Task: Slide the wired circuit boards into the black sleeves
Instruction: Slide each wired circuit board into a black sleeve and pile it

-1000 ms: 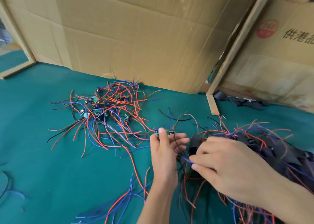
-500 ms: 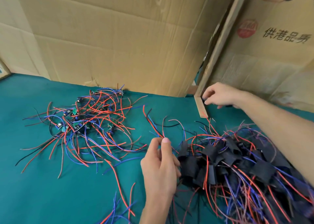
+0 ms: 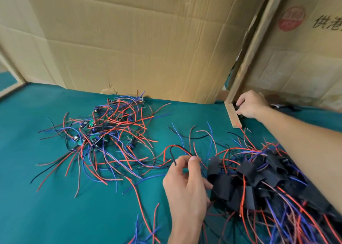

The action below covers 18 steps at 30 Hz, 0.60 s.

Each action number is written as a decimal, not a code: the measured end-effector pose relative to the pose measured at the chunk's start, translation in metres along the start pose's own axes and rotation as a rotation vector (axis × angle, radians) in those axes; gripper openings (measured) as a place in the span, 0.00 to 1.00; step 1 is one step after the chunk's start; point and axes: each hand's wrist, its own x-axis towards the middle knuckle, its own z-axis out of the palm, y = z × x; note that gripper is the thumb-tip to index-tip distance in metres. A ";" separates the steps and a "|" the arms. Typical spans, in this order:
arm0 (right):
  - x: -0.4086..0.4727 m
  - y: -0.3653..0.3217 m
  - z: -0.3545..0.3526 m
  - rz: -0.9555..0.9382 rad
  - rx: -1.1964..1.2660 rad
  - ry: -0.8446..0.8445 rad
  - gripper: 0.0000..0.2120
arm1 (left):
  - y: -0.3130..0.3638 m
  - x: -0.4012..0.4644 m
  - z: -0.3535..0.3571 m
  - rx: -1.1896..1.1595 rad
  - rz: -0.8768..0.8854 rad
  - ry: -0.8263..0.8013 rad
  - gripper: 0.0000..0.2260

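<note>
A tangle of small green circuit boards with red, blue and black wires lies on the teal cloth at centre left. A heap of boards in black sleeves lies at the right. My left hand sits at the left edge of that heap, its fingers curled round a wired board whose red and black wires arch above the fingertips; the board itself is hidden. My right hand reaches far back to the foot of a wooden post and pinches a black sleeve lying there.
Cardboard sheets stand as a wall along the back. A wooden post and its short base strip stand by my right hand. More loose black sleeves lie behind that hand. Teal cloth covers the table.
My right hand left the sleeved heap, reached back to the wooden post and now has its fingers on a black sleeve there. My left hand stayed put, holding its wired board.
</note>
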 end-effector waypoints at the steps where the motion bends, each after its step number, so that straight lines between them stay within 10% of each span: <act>1: -0.005 -0.004 -0.008 -0.019 -0.002 0.006 0.12 | 0.001 0.000 0.000 -0.004 0.006 0.006 0.10; 10: -0.159 -0.060 -0.060 -0.376 0.591 -0.120 0.08 | 0.005 -0.002 -0.001 0.079 0.114 -0.004 0.12; 18: -0.234 -0.069 -0.035 -0.330 0.776 -0.382 0.08 | 0.006 -0.004 -0.005 0.130 0.166 -0.012 0.09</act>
